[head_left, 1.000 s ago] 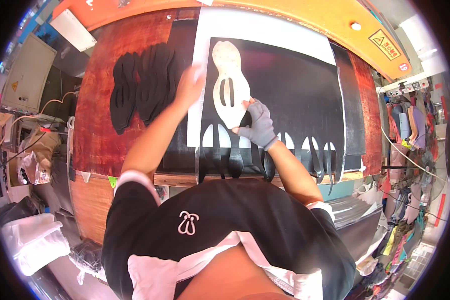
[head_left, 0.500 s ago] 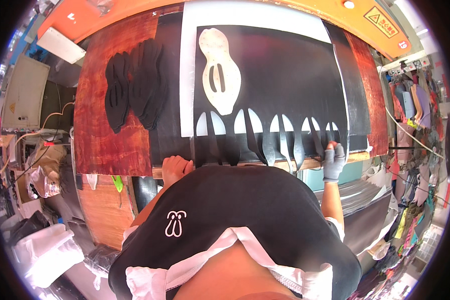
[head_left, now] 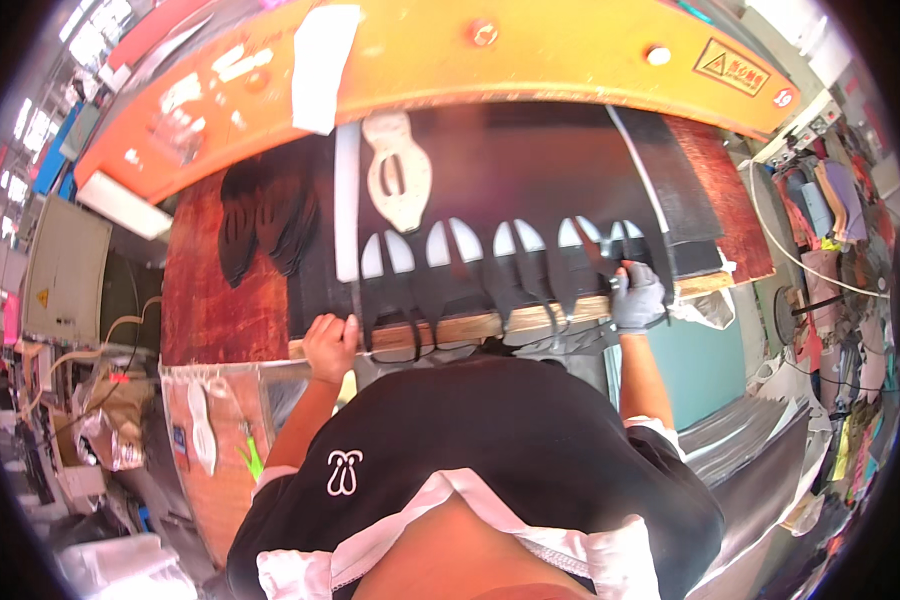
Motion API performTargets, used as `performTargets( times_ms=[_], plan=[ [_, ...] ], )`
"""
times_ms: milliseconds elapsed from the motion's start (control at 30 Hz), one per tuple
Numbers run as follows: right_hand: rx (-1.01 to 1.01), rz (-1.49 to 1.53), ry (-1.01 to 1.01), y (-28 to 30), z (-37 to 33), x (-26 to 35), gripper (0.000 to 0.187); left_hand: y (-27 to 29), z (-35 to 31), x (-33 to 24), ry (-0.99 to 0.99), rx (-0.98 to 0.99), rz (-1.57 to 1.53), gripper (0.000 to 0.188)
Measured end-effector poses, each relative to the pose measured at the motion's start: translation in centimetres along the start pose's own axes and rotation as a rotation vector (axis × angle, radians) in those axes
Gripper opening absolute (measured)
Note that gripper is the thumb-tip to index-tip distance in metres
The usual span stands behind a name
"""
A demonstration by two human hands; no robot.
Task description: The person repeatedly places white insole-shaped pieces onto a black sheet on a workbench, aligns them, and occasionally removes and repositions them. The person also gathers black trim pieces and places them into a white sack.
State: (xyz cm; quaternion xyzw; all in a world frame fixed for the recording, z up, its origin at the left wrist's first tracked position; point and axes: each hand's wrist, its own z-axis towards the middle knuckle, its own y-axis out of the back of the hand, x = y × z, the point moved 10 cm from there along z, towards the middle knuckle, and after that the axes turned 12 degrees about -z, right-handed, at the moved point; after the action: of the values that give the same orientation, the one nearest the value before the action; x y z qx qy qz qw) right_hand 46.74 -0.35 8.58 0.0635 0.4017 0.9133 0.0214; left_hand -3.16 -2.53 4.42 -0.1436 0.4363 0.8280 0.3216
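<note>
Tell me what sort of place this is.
Probably a factory cutting station, perhaps for shoe parts. A black sheet with rows of shaped cut-outs lies under an orange press beam, a pale cutting die rests on it, and cut black pieces are stacked beside.

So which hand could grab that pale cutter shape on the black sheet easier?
Probably the left. The left hand grips the near edge of the black sheet on the same side as the pale cutter shape. The gloved right hand holds the edge much farther away.
</note>
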Motion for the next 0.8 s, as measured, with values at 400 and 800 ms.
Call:
performTargets(
  times_ms=[400,800],
  plan=[
    [-0.243,0.547,-0.303,2.9,15.8,-7.6,0.031,2.1,-0.6,2.4,0.189,-0.100,0.199,0.036],
    [0.394,0.083,-0.102,-20.5,6.3,-6.9,0.023,-6.4,1.3,12.1,0.017,-0.227,0.340,0.029]
  ],
)
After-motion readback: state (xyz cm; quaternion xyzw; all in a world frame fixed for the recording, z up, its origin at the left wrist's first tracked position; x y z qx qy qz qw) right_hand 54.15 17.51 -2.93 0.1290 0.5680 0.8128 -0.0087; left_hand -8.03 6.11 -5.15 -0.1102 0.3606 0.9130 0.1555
